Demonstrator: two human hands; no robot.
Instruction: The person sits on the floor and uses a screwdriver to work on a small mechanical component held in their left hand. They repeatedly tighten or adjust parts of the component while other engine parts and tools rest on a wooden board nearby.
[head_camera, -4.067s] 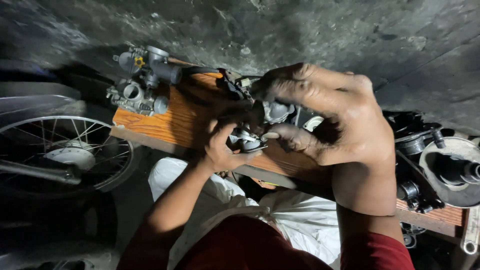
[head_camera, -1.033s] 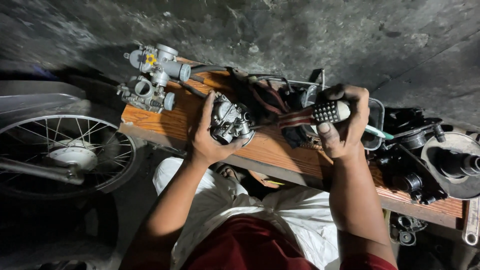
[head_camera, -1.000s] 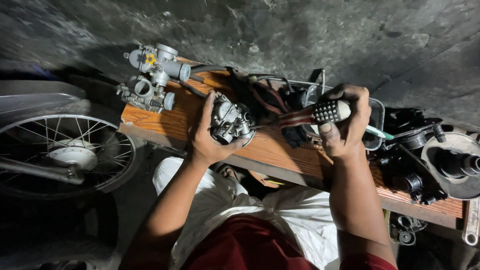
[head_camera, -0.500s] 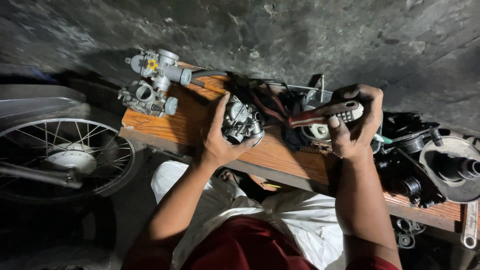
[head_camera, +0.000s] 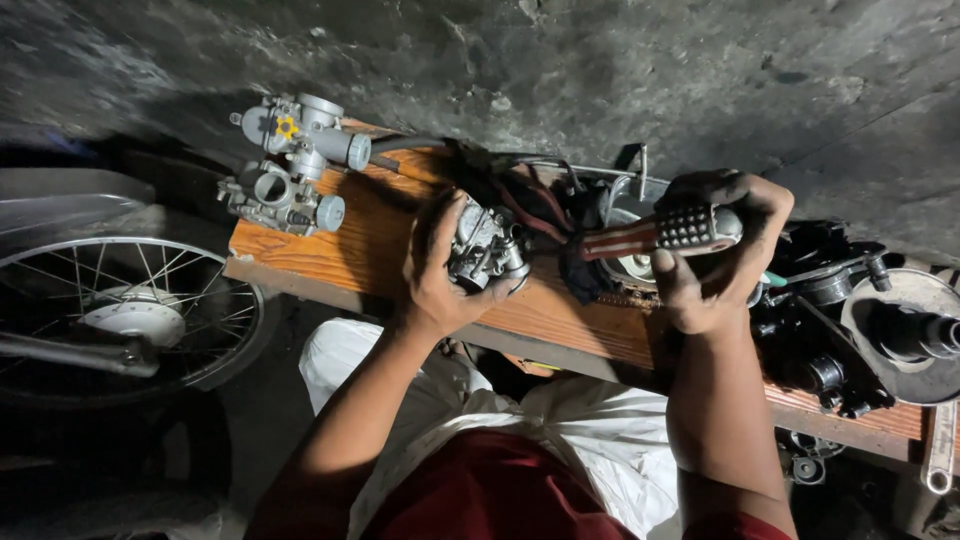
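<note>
Fingers (head_camera: 430, 235) of our left hand (head_camera: 440, 275) wrap a carburettor; our right hand (head_camera: 715, 255) grips a screwdriver.

We note the spoked wheel (head_camera: 120, 315) at far left, then the wooden worktop (head_camera: 380, 230). Two spare carburettors (head_camera: 290, 165) sit at its left end. The carburettor (head_camera: 485, 245) is held over the worktop's middle. The screwdriver (head_camera: 655, 235), clasped tight by its studded handle, points toward it.

Silver-grey carburetor (head_camera: 487, 245); red-and-white striped screwdriver (head_camera: 655, 234) with black studded grip; orange wood-grain counter (head_camera: 360, 225); yellow knob (head_camera: 287, 127) at ten o'clock.
</note>
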